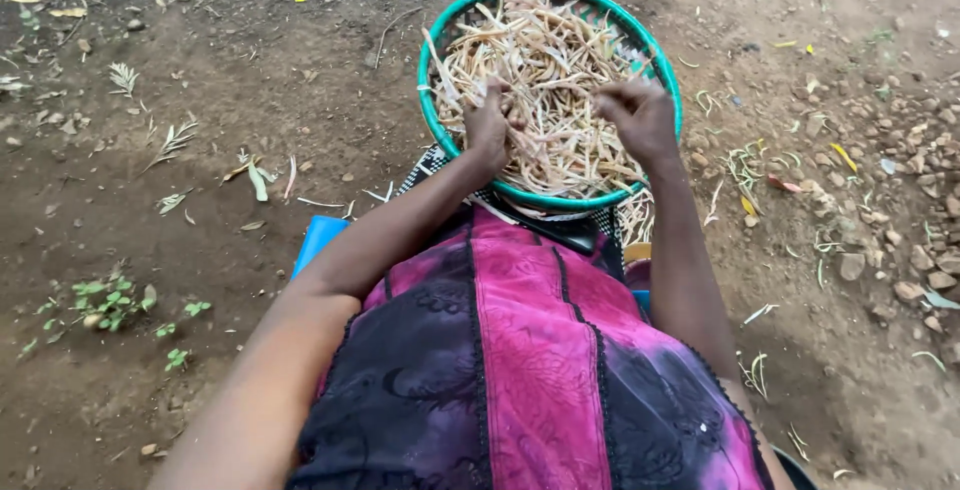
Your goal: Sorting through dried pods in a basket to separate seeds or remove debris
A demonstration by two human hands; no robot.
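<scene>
Bean pods (pixel 550 80), dry, thin and pale tan, lie heaped every which way in a round green plastic basket (pixel 432 115) on the lap. Left hand (pixel 488 128), near the basket's left rim, seems pinched around a pod; right hand (pixel 640 118) curls loosely over the heap.

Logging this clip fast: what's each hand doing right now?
Left hand: closed, pinching dried bean pods.
Right hand: curled over the pods; grip cannot be told.
</scene>
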